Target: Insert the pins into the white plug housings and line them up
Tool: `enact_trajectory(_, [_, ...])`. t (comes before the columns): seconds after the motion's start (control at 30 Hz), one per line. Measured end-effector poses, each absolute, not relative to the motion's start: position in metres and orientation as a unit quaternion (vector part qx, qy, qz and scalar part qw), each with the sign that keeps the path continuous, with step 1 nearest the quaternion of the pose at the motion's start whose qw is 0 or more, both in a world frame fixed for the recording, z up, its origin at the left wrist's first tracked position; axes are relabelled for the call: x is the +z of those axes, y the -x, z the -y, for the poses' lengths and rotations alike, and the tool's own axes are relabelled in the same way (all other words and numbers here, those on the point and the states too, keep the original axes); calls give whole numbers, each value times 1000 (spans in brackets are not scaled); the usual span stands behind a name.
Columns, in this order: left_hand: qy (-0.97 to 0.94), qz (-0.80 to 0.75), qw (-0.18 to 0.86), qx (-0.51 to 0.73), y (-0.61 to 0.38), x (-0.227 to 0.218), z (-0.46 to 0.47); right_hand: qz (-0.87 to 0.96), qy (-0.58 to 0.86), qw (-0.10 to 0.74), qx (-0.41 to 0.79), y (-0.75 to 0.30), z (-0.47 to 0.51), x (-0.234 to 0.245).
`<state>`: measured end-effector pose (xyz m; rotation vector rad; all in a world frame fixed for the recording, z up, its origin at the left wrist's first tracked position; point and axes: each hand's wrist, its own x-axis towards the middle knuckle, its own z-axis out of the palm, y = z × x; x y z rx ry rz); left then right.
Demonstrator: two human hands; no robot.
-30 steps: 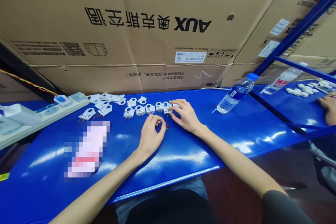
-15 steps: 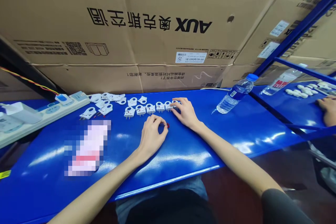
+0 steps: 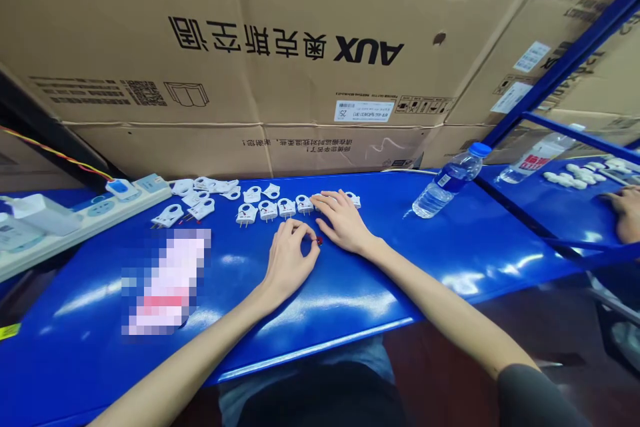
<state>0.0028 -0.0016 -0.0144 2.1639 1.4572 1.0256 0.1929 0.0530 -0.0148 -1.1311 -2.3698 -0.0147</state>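
A row of small white plug parts (image 3: 267, 209) lies on the blue table (image 3: 450, 260). My left hand (image 3: 290, 260) rests on the table with its fingers curled in a pinch around a tiny red piece (image 3: 319, 239). My right hand (image 3: 340, 219) lies flat with fingers spread over the right end of the row, touching one plug part. One more white plug part (image 3: 353, 199) shows just past its fingers.
More white plug parts (image 3: 200, 190) lie at the back left beside a power strip (image 3: 90, 213). A water bottle (image 3: 450, 180) lies on its side at right. Big cardboard boxes (image 3: 280, 60) wall the back. Another person's hand (image 3: 625, 213) works at the neighbouring table with a second bottle (image 3: 537, 155).
My right hand has slid a little left along the row, uncovering one plug part at its right. My left hand has stayed in its pinch.
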Motion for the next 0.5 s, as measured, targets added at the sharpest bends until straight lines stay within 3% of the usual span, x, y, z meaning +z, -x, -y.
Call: enact_trajectory(0.5, [-739, -527, 195, 371, -2, -17, -2, 856, 442, 268, 9, -181, -62, -22])
